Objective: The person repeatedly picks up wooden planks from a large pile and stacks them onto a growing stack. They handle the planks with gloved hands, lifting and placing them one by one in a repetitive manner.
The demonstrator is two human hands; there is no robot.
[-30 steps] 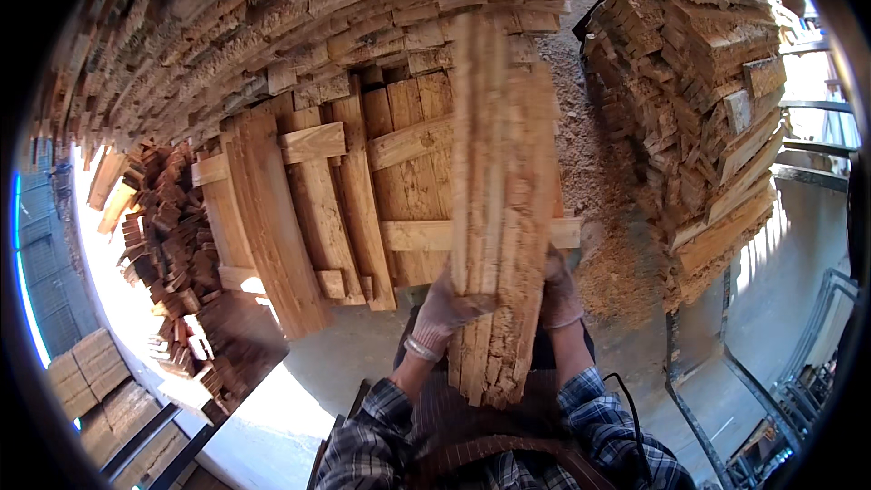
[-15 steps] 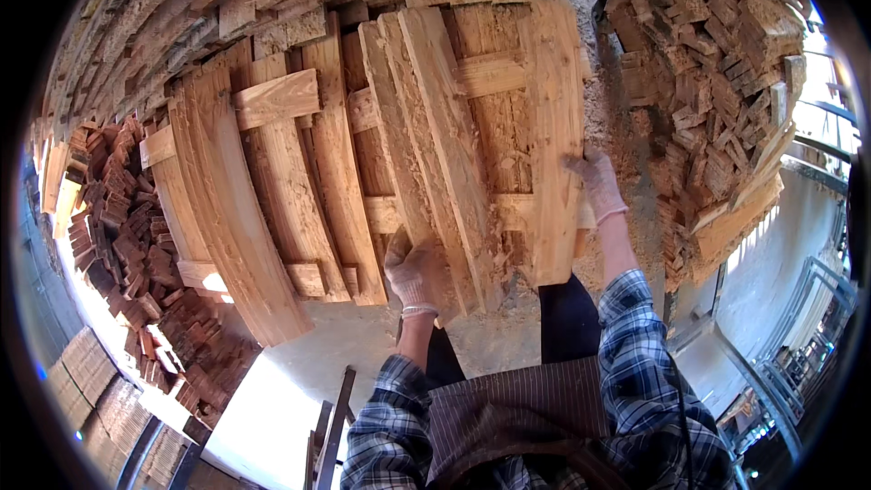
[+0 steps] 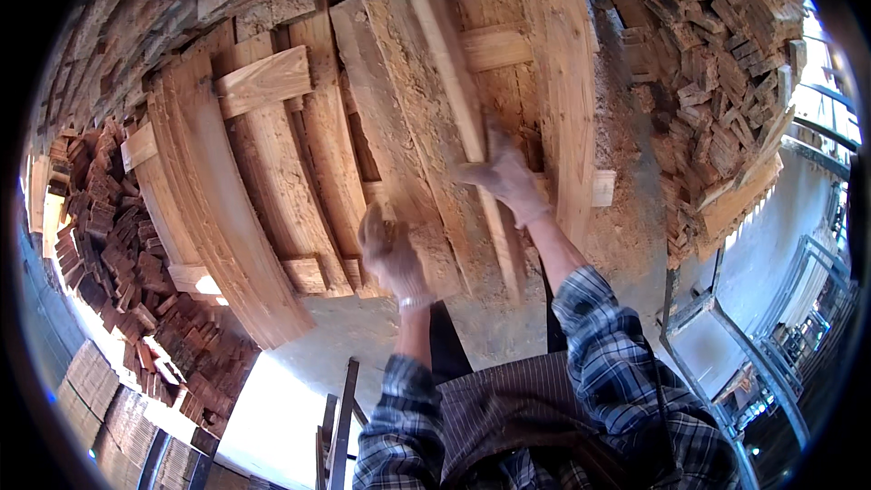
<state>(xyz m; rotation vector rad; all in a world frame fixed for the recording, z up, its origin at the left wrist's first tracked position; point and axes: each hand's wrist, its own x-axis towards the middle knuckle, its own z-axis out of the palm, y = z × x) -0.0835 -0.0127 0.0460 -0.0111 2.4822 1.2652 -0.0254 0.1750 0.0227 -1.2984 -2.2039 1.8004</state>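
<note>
My gloved right hand (image 3: 510, 180) is at a narrow wooden board (image 3: 454, 82) that stands tilted on its edge. The thumb crosses the board and the fingers lie along its right side. My gloved left hand (image 3: 392, 259), smeared by motion, is over the lower end of two wide rough boards (image 3: 395, 118) lying side by side. I cannot make out its fingers. Under these boards are crosspieces (image 3: 497, 47) of a slatted wooden layer. Another long board (image 3: 567, 100) lies at the right side of the layer.
A curved board (image 3: 213, 191) lies at the left over more slats. Stacked planks (image 3: 172, 9) rise at the far side. Heaps of wood offcuts stand at the right (image 3: 726, 63) and left (image 3: 136, 272). A metal frame (image 3: 753, 345) is at the lower right.
My right hand has left the right-hand board and moved left to the narrow board, which has tipped onto its edge. My left hand has shifted slightly left and up.
</note>
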